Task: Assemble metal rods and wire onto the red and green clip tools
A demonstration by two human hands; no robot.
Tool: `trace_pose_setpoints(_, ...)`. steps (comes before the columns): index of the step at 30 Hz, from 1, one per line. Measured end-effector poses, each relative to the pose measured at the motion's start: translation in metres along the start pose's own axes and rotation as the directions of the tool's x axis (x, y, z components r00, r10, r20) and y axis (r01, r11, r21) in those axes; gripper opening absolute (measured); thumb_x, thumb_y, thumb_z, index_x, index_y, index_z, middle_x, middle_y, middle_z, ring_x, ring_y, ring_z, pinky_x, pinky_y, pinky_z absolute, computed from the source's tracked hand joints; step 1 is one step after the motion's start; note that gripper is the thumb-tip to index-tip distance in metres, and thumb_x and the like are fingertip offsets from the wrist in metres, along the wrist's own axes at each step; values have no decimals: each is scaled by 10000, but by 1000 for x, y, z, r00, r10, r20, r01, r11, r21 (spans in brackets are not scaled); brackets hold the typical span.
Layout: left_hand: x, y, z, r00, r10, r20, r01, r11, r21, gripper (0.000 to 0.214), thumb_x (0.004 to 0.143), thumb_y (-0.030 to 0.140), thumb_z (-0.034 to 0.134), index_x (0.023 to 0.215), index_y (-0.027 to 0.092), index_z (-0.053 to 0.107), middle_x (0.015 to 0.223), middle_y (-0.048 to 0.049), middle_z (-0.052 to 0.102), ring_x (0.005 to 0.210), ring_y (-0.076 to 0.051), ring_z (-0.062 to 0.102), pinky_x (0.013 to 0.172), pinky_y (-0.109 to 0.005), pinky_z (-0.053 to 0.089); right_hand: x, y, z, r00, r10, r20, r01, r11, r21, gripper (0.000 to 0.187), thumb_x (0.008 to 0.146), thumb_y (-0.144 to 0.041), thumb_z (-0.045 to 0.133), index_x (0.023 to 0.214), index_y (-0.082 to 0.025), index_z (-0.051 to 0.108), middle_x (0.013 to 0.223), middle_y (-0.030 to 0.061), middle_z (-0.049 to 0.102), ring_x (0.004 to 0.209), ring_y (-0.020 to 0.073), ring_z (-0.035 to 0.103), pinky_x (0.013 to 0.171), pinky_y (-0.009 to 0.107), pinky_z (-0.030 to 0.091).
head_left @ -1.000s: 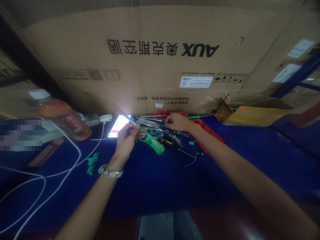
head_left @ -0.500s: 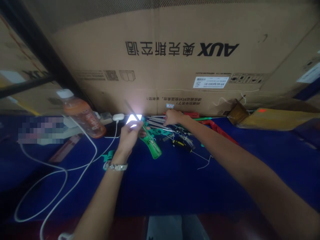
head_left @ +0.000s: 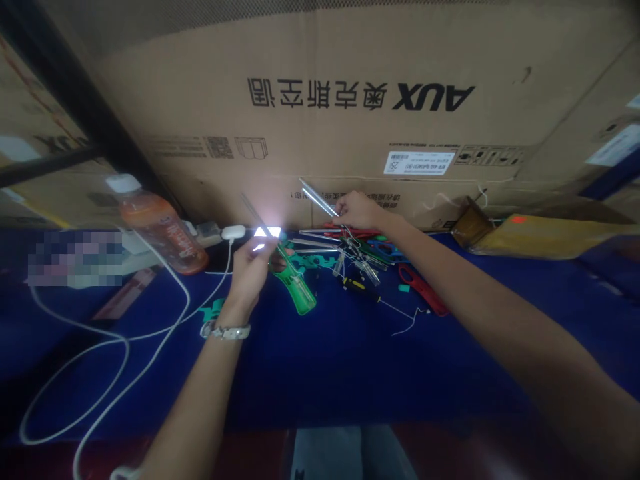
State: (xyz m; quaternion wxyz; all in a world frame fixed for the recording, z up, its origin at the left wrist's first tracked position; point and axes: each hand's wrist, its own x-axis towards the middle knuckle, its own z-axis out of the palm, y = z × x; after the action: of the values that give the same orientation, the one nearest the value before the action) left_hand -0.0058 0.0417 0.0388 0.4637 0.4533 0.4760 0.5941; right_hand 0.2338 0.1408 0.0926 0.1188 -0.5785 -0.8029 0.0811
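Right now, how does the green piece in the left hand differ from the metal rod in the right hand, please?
Colour: the green piece is bright green; the metal rod is silvery.
Shape: the green piece is broad and curved; the metal rod is slim and straight.
Pose: the green piece's broad end points down toward the person; the metal rod's free end points up and leftward.
Shared: each is held, in the left hand and right hand respectively.

Upside-down "AUX 奥克斯空调" on the cardboard box (head_left: pixel 320 57).
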Motion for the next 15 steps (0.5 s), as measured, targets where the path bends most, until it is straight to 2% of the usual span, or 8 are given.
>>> trace_pose_setpoints(3,0,1,0,1000,20,4,-20,1000,-6,269,702,399,765,795,176,647,661,-47,736,513,-154,618,533,-256,497,-5,-2,-11,995,-52,-84,61,992,108,156,777,-260,705,858,-128,725,778,46,726,685,157,637,650,257,447)
trace_pose_setpoints(6,-1,1,1,1000,16,1,-16,1000,4,285,696,413,772,794,176,648,653,-46,730,513,-154,616,526,-255,495,-12,-6,-24,992,-83,-94,102,971,218,83,833,-209,651,811,-130,667,658,17,675,563,129,591,591,251,440)
trace_pose_setpoints(9,-2,-2,3,1000,7,22,-7,1000,18,291,690,415,779,795,180,644,658,-43,730,520,-156,618,528,-257,500,-16,-10,-37,981,-103,-166,140,964,226,109,843,-168,639,741,-148,606,603,-3,635,535,115,571,572,240,439)
trace_pose_setpoints(15,-2,-10,5,996,11,86,-16,998,63,295,719,439,777,788,192,631,701,-48,750,516,-152,629,534,-254,512,-11,-8,-56,977,-46,-210,119,931,346,126,888,-178,613,781,-186,546,572,-35,604,481,107,569,512,228,472)
